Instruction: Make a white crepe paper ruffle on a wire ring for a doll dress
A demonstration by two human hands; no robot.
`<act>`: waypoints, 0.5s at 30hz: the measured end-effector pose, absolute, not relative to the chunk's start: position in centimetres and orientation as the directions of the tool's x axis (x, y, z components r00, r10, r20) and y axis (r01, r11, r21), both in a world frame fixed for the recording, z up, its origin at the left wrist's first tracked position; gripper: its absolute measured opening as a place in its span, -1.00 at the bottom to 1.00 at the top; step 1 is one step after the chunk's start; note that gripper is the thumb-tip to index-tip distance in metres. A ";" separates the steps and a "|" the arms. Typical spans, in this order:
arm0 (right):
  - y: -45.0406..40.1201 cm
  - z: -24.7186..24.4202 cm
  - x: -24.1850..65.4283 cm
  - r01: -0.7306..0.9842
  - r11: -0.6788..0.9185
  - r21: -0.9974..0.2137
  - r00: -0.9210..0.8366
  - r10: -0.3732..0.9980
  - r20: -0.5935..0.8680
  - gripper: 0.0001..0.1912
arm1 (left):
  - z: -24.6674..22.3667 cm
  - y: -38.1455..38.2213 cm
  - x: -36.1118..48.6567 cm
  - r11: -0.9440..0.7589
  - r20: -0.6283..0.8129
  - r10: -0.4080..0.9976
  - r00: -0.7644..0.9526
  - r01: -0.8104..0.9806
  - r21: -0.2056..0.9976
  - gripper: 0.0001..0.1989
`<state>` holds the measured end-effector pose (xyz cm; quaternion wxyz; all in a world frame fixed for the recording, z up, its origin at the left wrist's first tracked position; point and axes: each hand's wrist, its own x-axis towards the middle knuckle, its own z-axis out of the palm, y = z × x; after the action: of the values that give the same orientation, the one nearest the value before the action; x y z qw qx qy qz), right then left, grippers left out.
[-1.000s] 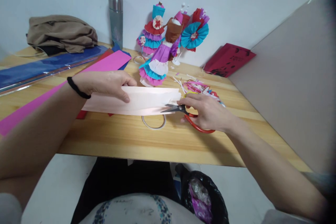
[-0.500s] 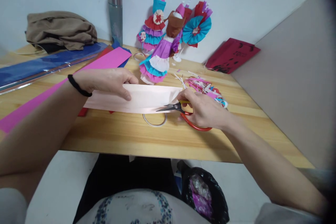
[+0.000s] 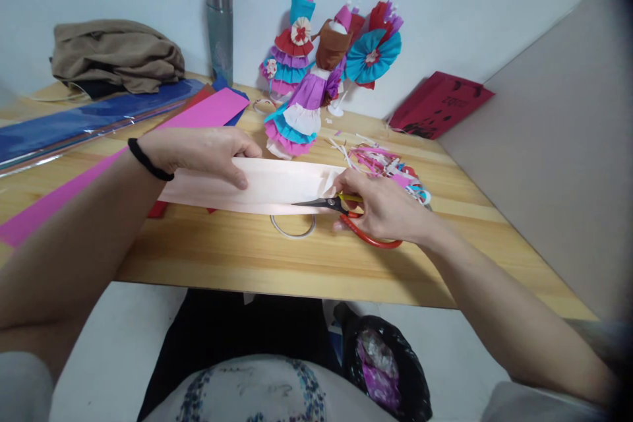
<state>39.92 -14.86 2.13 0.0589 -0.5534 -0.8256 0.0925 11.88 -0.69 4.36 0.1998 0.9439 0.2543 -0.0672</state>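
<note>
A long pale pink strip of paper (image 3: 267,181) is held level just above the table. My left hand (image 3: 212,151) grips its left part, thumb on top and fingers beneath. In my right hand (image 3: 376,201) is a pair of scissors (image 3: 368,236) with red and yellow handles, its dark blades pointing left over the strip's lower edge. The blades look nearly closed. Close to my right fingertips, the strip's right end is curled. A thin pale ring (image 3: 294,235) lies under the strip's near edge.
Paper-dressed dolls (image 3: 309,95) stand behind the strip. Paper scraps (image 3: 383,161) lie right of them, with a red bag (image 3: 440,105) at the wall. Bright pink paper (image 3: 208,109), a bottle (image 3: 219,26) and brown cloth (image 3: 116,53) are left. A bin (image 3: 386,369) stands below the table.
The scissor blades have come closer together along the strip's lower edge. My left hand keeps its hold in the same place, and the view has shifted slightly.
</note>
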 end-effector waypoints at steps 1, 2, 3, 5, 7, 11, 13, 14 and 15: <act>-14.8 2.1 39.9 0.905 0.366 -0.217 -0.377 0.926 -0.007 -0.60 | 4.4 -0.7 11.9 -0.788 -0.228 0.457 0.859 0.511 0.345 -0.82; -14.8 2.1 39.9 0.908 0.360 -0.214 -0.371 0.929 -0.008 -0.61 | 4.4 -0.7 11.9 -0.784 -0.229 0.459 0.859 0.512 0.350 -0.82; -14.8 2.1 39.9 0.911 0.356 -0.206 -0.365 0.931 -0.006 -0.61 | 4.4 -0.7 11.9 -0.781 -0.231 0.458 0.858 0.513 0.356 -0.82; -14.8 2.0 39.8 0.917 0.361 -0.171 -0.365 0.931 0.008 -0.62 | 4.4 -0.7 11.8 -0.778 -0.235 0.453 0.860 0.510 0.368 -0.81; -14.7 1.8 39.9 0.923 0.369 -0.111 -0.367 0.930 0.031 -0.66 | 4.4 -0.6 11.8 -0.775 -0.234 0.453 0.860 0.510 0.373 -0.79; -14.6 1.3 39.9 0.941 0.335 0.044 -0.337 0.939 0.062 -0.73 | 4.3 -0.5 11.7 -0.791 -0.225 0.449 0.865 0.501 0.351 -0.74; -14.6 1.3 40.0 0.939 0.339 0.058 -0.343 0.937 0.063 -0.72 | 4.2 -0.5 11.6 -0.808 -0.209 0.432 0.877 0.480 0.342 -0.74; -14.6 1.3 40.0 0.934 0.354 0.043 -0.356 0.933 0.059 -0.70 | 4.2 -0.5 11.6 -0.813 -0.198 0.424 0.884 0.468 0.347 -0.74; -14.6 1.3 40.0 0.928 0.371 0.022 -0.372 0.927 0.054 -0.68 | 4.2 -0.4 11.7 -0.813 -0.188 0.418 0.889 0.459 0.358 -0.74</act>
<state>39.95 -14.60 1.33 0.0161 -0.5601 -0.8279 -0.0243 11.65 -0.45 4.20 0.2007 0.9508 0.2306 -0.0504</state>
